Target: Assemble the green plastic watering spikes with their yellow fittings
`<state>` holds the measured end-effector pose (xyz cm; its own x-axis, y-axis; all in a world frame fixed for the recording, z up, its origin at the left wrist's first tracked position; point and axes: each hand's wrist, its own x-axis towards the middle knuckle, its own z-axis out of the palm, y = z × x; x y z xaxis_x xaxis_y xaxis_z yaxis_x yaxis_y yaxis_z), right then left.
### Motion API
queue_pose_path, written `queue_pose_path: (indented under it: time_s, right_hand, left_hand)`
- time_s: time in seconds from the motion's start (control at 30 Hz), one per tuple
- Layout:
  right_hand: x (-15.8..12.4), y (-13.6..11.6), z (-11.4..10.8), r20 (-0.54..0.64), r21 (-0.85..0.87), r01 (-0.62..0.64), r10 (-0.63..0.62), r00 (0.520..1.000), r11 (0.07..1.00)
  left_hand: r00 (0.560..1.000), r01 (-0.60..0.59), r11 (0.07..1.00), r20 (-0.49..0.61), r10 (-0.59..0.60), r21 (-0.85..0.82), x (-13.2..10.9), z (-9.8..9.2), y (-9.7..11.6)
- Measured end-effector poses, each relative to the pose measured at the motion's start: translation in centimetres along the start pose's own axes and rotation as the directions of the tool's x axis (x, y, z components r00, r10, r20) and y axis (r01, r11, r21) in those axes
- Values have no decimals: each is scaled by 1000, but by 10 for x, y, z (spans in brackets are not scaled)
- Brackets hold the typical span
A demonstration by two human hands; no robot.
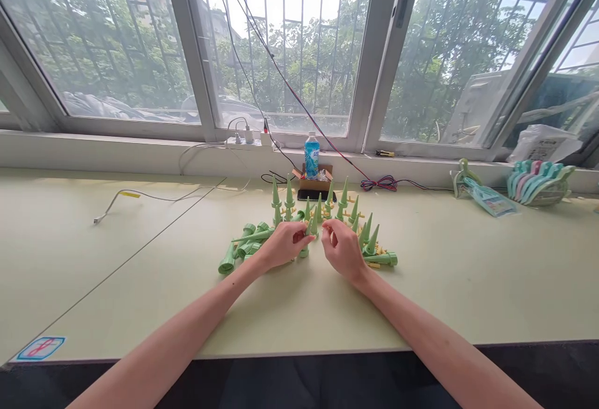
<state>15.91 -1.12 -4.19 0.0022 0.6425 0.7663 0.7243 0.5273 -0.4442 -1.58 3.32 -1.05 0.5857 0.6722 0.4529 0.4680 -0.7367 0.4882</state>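
My left hand [283, 244] is closed around a green plastic spike [304, 251], whose lower end shows below the fingers. Just to its right, my right hand [344, 250] is curled with thumb and fingertips pinched together; what they hold, if anything, is too small to make out. Lying green spikes with ribbed caps [227, 263] are heaped beside my left hand. Upright green spikes [344, 193] stand in loose groups beyond both hands. Small yellow plastic pieces [381, 250] lie among spikes by my right hand, and another green spike [386, 259] rests on its side there.
A blue-liquid bottle [311, 158] stands in a small cardboard box [316, 183] behind the spikes, with a dark phone-like slab [306, 195] in front. Coiled cable [380, 183] lies at the back. Pastel plastic items [538, 183] sit at right; a loose wire [110, 206] crosses the left.
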Motion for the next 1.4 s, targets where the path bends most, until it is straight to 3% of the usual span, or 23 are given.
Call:
queue_pose_path:
  time_s: [0.2, 0.43, 0.67, 1.0, 1.4]
  right_hand:
    - [1, -1, 0, 35, 24, -2, 1, 999, 1000]
    - [1, 1, -1, 52, 56, -16, 13, 999, 998]
    - [1, 2, -2, 66, 72, -54, 49, 997, 996]
    - [2, 1, -3, 102, 90, -74, 65, 993, 993]
    - [4, 0, -6, 164, 119, -102, 82, 983, 988]
  left_hand:
    - [996, 16, 1000, 91, -15, -13, -2, -4, -7]
    - [992, 29, 999, 123, -26, -17, -2, -4, -5]
    - [999, 9, 999, 45, -7, -47, 0, -12, -1]
    - [997, -14, 1000, 74, 12, 25, 1, -5, -6]
    - [993, -82, 993, 74, 88, -81, 0, -3, -11]
